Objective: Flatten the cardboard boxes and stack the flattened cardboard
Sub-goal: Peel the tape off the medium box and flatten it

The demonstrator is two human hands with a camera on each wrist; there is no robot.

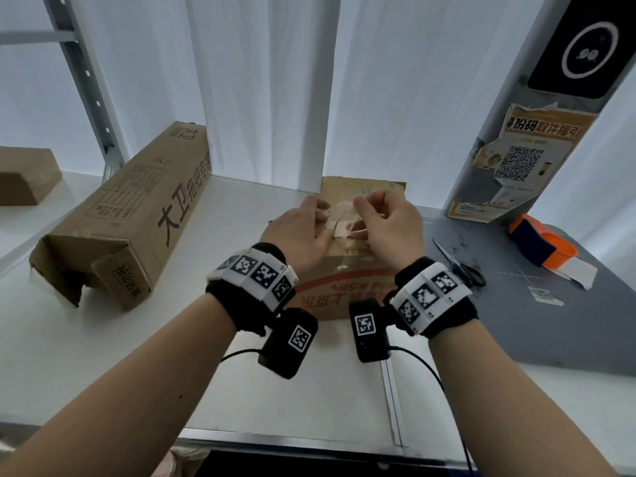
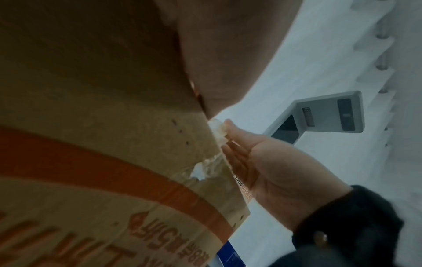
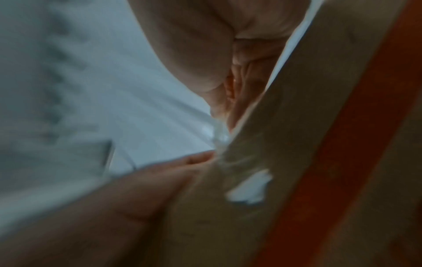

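The box [image 1: 347, 270] (brown, with red print on its near side) stands on the white table [image 1: 103, 339], and everything else is placed from it. Both hands meet on its top. The left hand [image 1: 296, 232] rests there with fingers curled, pinching a crumpled strip of clear tape [image 1: 339, 215] at the seam. The right hand [image 1: 389, 225] is curled too, thumb and fingertips pinching the same tape from the other side. Left of the box lies a long carton [image 1: 130, 215] with black characters, its near end torn open. Further left, at the table's edge, sits a small carton [image 1: 24, 173]. Right of the box, on a grey mat [image 1: 516, 321], lie scissors [image 1: 457, 263] and beyond them an orange tape dispenser [image 1: 540, 242].
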